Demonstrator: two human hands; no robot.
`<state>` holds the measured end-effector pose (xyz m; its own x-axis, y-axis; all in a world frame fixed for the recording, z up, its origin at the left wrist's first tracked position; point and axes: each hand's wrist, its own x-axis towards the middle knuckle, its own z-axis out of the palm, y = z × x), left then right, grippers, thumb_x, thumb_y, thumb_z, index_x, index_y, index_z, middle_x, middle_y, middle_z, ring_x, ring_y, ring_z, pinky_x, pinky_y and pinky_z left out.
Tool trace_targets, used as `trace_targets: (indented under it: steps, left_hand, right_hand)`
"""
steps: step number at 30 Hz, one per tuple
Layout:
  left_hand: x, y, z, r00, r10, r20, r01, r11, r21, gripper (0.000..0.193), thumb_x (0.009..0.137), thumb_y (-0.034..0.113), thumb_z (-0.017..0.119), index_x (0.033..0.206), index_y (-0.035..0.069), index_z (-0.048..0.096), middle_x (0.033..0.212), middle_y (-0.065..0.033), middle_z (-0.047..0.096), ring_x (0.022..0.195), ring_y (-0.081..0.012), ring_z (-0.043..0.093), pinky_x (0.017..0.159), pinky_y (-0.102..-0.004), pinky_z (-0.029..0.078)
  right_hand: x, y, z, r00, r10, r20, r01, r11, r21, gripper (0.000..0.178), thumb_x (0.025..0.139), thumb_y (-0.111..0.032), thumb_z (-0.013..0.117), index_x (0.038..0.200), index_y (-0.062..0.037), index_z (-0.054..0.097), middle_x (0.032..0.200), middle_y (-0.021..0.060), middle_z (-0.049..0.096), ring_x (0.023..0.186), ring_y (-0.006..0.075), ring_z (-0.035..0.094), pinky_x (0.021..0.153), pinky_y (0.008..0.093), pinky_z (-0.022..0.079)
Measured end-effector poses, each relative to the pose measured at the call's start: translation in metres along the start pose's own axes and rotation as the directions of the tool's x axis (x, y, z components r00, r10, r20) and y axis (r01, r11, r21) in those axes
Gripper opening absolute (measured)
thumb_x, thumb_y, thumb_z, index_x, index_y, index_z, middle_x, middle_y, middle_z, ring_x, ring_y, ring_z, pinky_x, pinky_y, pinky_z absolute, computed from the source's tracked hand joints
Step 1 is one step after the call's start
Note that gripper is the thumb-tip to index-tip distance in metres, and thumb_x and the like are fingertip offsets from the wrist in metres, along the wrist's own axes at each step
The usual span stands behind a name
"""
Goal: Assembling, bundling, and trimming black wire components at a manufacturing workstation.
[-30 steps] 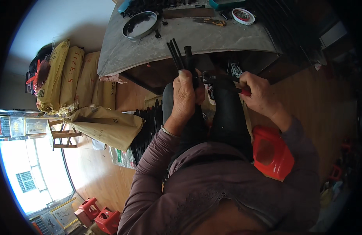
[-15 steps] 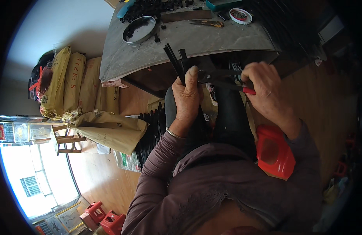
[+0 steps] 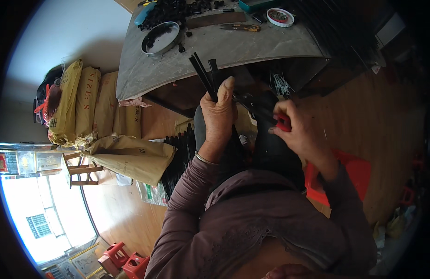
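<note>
My left hand [image 3: 218, 114] is closed around several thin black rods [image 3: 202, 73], thumb pointing up. Beside the rods, a thicker black piece with a capped top [image 3: 213, 67] stands up from the same grip. My right hand [image 3: 296, 132] is wrapped round the red handles of black pliers [image 3: 254, 104]. The plier head lies right at the left hand's fingers; what its jaws grip, if anything, is hidden. Both hands are above my lap, in front of the table edge.
On the grey table [image 3: 215, 46] are a round pan [image 3: 161, 38], a heap of small black parts [image 3: 168, 14], an orange-handled tool [image 3: 245, 28] and a white dish [image 3: 280, 17]. A red plastic seat [image 3: 349, 174] is at my right; sacks [image 3: 85, 102] and black rods [image 3: 177, 153] at left.
My right hand has moved down and left. The plier handles, spread apart before, are now drawn together in it. My left hand still holds the rods, nearly in place.
</note>
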<state>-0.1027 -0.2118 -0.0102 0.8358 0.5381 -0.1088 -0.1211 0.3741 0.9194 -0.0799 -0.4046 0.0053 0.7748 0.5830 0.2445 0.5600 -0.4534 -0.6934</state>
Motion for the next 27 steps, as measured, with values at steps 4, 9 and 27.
trace_targets:
  steps: [4,9,27]
  left_hand:
    - [-0.001,0.001,-0.004,0.996,0.003,0.086,-0.011,0.995,0.096,0.036,0.091,0.043,0.060,0.078,0.010,0.052,0.053,0.0010,0.046,0.035,-0.0078,0.037,0.032,-0.0230,0.027]
    - [-0.009,0.014,0.003,0.982,-0.016,0.189,0.004,0.998,0.064,0.043,0.098,0.043,0.045,0.082,0.004,0.056,0.055,-0.0013,0.049,0.038,-0.0081,0.041,0.036,-0.0223,0.031]
    - [-0.011,0.007,-0.008,0.977,0.071,0.200,-0.079,0.996,0.034,0.059,0.095,0.057,0.039,0.086,0.002,0.056,0.056,-0.0010,0.048,0.040,-0.0066,0.041,0.037,-0.0209,0.029]
  right_hand:
    - [0.010,0.019,-0.014,0.961,-0.014,0.277,-0.124,0.870,0.477,0.036,0.079,-0.005,0.072,0.106,-0.0015,0.049,0.088,0.0082,0.063,0.073,0.0142,0.062,0.061,0.0275,0.052]
    - [-0.005,0.038,-0.009,0.536,-0.392,0.748,-0.829,-0.076,0.554,0.032,0.085,-0.017,0.069,0.106,-0.0017,0.049,0.083,0.0086,0.060,0.052,0.0132,0.058,0.047,0.0250,0.048]
    - [0.001,-0.005,-0.027,0.663,0.129,0.737,-0.505,0.805,0.313,0.043,0.084,-0.006,0.061,0.123,-0.0005,0.044,0.077,0.0038,0.055,0.058,0.0112,0.057,0.055,0.0248,0.049]
